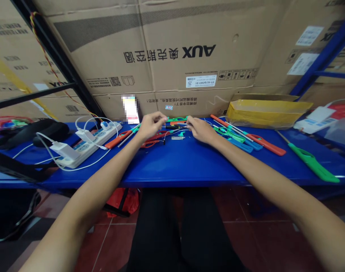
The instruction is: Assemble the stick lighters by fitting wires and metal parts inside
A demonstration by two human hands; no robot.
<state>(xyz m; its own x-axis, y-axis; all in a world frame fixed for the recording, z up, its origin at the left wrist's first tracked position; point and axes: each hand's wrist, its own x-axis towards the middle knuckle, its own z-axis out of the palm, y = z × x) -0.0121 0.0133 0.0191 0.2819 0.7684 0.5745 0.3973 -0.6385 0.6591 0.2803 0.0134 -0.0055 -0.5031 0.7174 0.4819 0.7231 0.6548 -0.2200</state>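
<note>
Read all clock positions from the gap between the hands, with twelve o'clock toward the cardboard wall (166,22). The left hand (150,125) stands at nine o'clock, thumb and fingertips drawn toward each other; whether a small part is clamped there cannot be told. The right hand (202,130) stands at three o'clock, fingers curled and thumb close to them; its grip is likewise too small to confirm. The hands are apart from each other. The work pieces lie on the blue worktop (175,162): a green piece (174,119) at twelve o'clock, a black-handled tool (172,127) in the gap itself, a small green part (181,133) near five o'clock and a pale, clear part (178,138) at six o'clock. Red casings (161,134) with thin wire beside them lie near eight o'clock, close to the left hand. Several long-nosed lighters, including an orange lighter (267,144), lie past three o'clock; a green lighter (314,162) lies well apart toward four o'clock. For sound handling, steady both wrists low over the worktop, since parts this small should slip easily. Pinch with the fingertips only, so that the work remains visible. Keep the loose parts inside the gap, and keep sleeveless forearms clear of the wire, which could snag and drag a part away.
</note>
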